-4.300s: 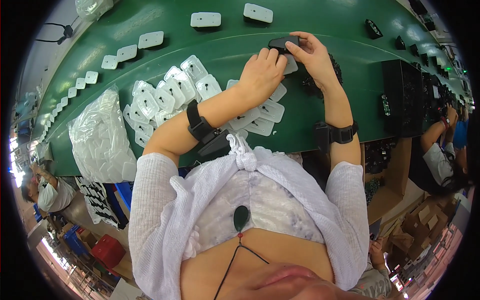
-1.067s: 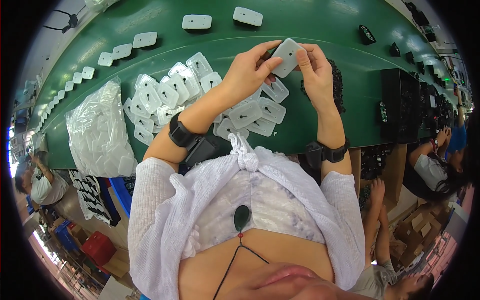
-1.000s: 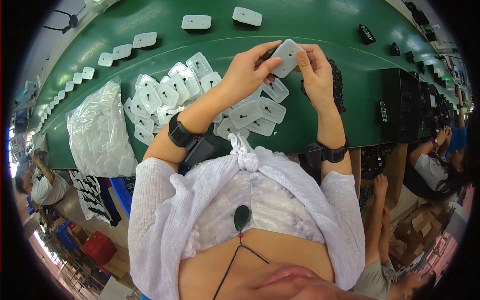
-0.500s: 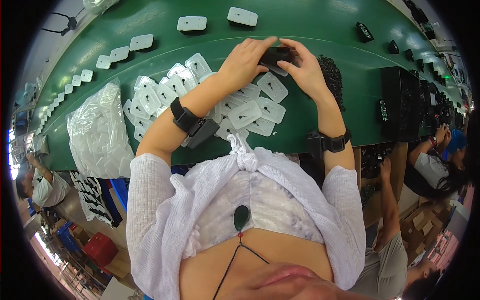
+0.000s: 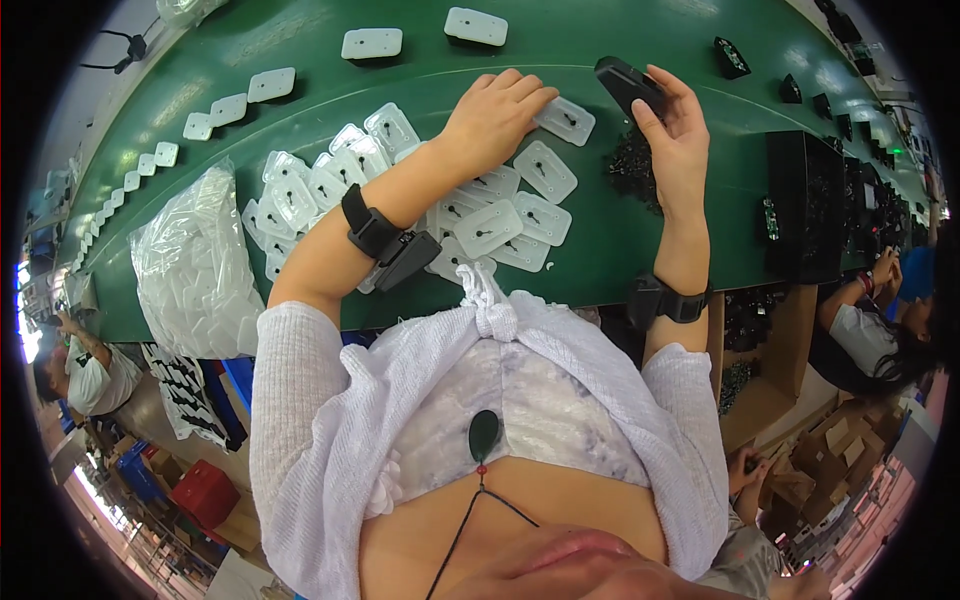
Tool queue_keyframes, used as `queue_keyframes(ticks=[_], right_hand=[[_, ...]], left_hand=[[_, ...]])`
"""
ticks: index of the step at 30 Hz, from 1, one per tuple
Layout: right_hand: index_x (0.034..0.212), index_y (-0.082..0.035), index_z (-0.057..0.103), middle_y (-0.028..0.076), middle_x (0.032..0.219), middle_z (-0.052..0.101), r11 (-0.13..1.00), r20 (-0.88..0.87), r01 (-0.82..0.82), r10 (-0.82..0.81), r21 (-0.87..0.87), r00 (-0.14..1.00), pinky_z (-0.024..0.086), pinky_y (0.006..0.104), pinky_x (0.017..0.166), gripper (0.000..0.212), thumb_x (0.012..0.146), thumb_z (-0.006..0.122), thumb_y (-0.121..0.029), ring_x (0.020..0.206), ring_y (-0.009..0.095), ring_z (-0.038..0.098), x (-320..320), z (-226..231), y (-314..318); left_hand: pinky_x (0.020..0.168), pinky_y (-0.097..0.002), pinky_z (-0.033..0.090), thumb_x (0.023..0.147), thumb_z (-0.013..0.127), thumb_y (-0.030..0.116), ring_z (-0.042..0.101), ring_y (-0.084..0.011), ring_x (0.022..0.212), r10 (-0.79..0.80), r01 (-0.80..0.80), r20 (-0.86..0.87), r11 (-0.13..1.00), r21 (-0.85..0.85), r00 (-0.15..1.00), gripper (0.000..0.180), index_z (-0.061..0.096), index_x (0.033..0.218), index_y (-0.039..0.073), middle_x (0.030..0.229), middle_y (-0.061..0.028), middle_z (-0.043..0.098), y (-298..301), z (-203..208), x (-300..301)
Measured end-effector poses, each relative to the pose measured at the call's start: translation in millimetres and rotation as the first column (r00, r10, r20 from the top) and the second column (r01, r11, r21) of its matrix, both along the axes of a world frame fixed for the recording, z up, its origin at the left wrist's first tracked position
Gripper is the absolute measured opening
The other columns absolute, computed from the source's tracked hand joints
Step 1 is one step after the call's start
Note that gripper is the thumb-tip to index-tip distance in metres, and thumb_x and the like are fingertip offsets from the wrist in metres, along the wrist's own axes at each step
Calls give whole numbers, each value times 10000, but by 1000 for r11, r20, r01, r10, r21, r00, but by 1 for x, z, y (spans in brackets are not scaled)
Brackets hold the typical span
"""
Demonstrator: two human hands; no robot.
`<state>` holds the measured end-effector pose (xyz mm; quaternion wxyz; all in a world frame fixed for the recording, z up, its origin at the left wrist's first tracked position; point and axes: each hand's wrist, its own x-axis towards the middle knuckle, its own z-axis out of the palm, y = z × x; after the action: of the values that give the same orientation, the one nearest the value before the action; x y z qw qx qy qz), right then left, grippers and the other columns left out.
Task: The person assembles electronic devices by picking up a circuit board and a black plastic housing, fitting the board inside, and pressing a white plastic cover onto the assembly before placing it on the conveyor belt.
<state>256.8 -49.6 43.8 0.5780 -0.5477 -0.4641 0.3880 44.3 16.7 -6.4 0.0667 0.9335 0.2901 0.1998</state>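
My right hand (image 5: pixel 678 125) grips a black plastic housing (image 5: pixel 628 84) between thumb and fingers, tilted above the green bench. My left hand (image 5: pixel 497 118) has its fingers curled over the left end of a white plate (image 5: pixel 568 121) with rounded corners and a dark slot in its middle. The left thumb is hidden. Below and left of that hand lies a loose heap of similar white plates (image 5: pixel 490 229). Under the right hand, partly covered by it, is a pile of small black parts (image 5: pixel 634 165).
A clear bag of white plates (image 5: pixel 197 265) lies at the left. White-topped units (image 5: pixel 372 43) stand in a curved row on the green bench (image 5: pixel 330 85). Black housings (image 5: pixel 731 58) and a black box (image 5: pixel 803 205) are at the right. Other people sit on both sides.
My hands have come apart. The right hand has moved right with the black housing, turning it. The white plate, mostly hidden before, now shows beside my left fingers.
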Motion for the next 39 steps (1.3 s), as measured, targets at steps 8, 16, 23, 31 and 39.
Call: queue_keyframes(ticks=[8, 16, 23, 31, 39], right_hand=[[1247, 3, 512, 121, 1205, 533, 999, 57, 41, -42, 25, 997, 434, 289, 952, 422, 850, 651, -33, 1105, 180, 534, 2, -17, -3], [1118, -62, 568, 101, 1091, 569, 999, 691, -31, 6, 23, 723, 469, 310, 849, 323, 803, 635, -33, 984, 258, 574, 20, -28, 29], [1009, -97, 624, 63, 1027, 580, 939, 906, -136, -256, 316, 337, 458, 357, 828, 232, 785, 681, -103, 946, 271, 560, 4, -17, 24], [860, -94, 652, 31, 839, 537, 912, 923, -373, -13, 168, 385, 437, 345, 705, 106, 766, 689, -125, 816, 227, 530, -18, -32, 21], [826, -68, 619, 45, 814, 534, 895, 924, -437, 85, 95, 374, 444, 353, 702, 96, 753, 670, -104, 803, 242, 526, -19, -36, 29]], left_hand=[[897, -366, 418, 753, 687, 106, 508, -232, 1093, -32, 29, 105, 999, 28, 994, 539, 507, 1261, 93, 1182, -42, 545, -4, -2, 11], [898, -369, 418, 752, 684, 104, 523, -248, 1069, -30, 33, 51, 998, -50, 998, 550, 497, 1269, 86, 1139, -63, 570, -5, 3, 7], [888, -367, 414, 747, 690, 114, 496, -253, 1087, 31, -27, 74, 998, -55, 997, 458, 561, 1184, 64, 1141, -64, 534, -6, -5, -5], [893, -372, 405, 744, 692, 101, 490, -250, 1079, 36, -29, 90, 997, -77, 995, 428, 581, 1156, 69, 1121, -59, 526, -7, -3, -6], [903, -368, 409, 724, 711, 128, 496, -245, 1069, 28, -23, 83, 998, -62, 996, 432, 593, 1137, 81, 1099, -51, 533, -7, -7, -1]])
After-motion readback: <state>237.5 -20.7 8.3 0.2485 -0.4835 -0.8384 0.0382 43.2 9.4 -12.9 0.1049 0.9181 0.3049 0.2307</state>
